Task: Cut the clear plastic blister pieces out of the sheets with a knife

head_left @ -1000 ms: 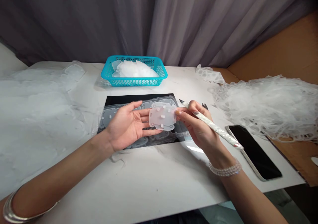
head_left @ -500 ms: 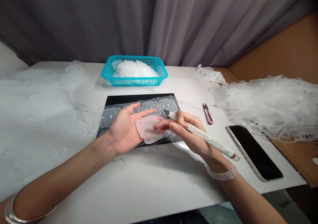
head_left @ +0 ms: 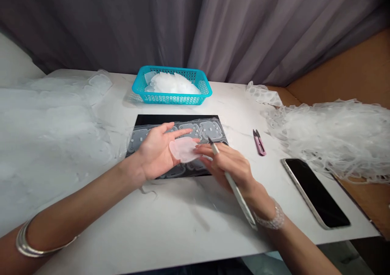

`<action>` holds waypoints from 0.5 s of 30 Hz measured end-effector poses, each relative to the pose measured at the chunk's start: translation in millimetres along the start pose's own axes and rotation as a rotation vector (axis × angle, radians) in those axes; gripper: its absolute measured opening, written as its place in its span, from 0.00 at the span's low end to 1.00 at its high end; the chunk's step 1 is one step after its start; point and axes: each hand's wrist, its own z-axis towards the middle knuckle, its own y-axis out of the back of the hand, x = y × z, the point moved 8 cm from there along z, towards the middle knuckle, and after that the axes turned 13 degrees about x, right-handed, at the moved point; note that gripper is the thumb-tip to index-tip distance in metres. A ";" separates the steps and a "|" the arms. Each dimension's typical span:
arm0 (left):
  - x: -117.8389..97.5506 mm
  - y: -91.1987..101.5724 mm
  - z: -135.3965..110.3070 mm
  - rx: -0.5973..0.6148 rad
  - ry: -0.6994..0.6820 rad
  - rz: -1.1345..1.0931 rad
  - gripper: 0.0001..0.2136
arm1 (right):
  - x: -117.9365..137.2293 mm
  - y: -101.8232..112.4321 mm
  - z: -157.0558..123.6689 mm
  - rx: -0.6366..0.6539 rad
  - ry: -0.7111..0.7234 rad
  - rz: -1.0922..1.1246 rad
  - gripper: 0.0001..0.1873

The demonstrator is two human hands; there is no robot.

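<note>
My left hand [head_left: 158,151] lies palm up over a black mat [head_left: 179,120], fingers stretched out, with a translucent silicone piece [head_left: 183,150] resting on its fingertips. My right hand [head_left: 227,165] is palm down beside it, its fingertips touching the piece's right edge. A white craft knife [head_left: 234,187] is gripped in the right hand, its dark tip pointing toward the mat. A clear sheet of moulded silicone pieces [head_left: 210,129] covers the mat beneath both hands.
A teal basket [head_left: 172,86] of white pieces stands behind the mat. Pink thread snips [head_left: 259,142] and a phone [head_left: 315,192] lie to the right. A heap of silicone trimmings [head_left: 329,133] fills the far right. Translucent sheets [head_left: 51,120] cover the left.
The silicone piece went from held upright between both hands to lying flat on my left fingers. My right hand turned palm down, and the knife swung to point away from me.
</note>
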 end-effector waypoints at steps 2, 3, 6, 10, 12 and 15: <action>-9.2 3.4 -0.1 -0.007 -0.024 0.034 0.29 | -15.7 13.7 -4.9 -0.170 -0.134 -0.047 0.19; -16.9 5.9 -0.9 -0.010 -0.051 0.058 0.30 | -27.6 23.4 -8.1 -0.249 -0.239 -0.049 0.21; -49.0 16.7 -7.3 -0.041 -0.173 0.186 0.32 | -62.4 52.2 -8.5 -0.373 -0.486 -0.012 0.24; -85.4 17.6 -21.6 -0.046 -0.336 0.557 0.22 | -103.4 65.5 37.8 -0.322 -0.499 0.076 0.23; -82.1 7.5 -26.1 -0.010 -0.303 0.895 0.17 | -131.1 59.1 72.6 -0.339 -0.466 0.217 0.21; -44.1 -10.6 -30.3 0.140 -0.124 1.436 0.15 | -178.2 39.2 125.6 -0.383 -0.482 0.349 0.20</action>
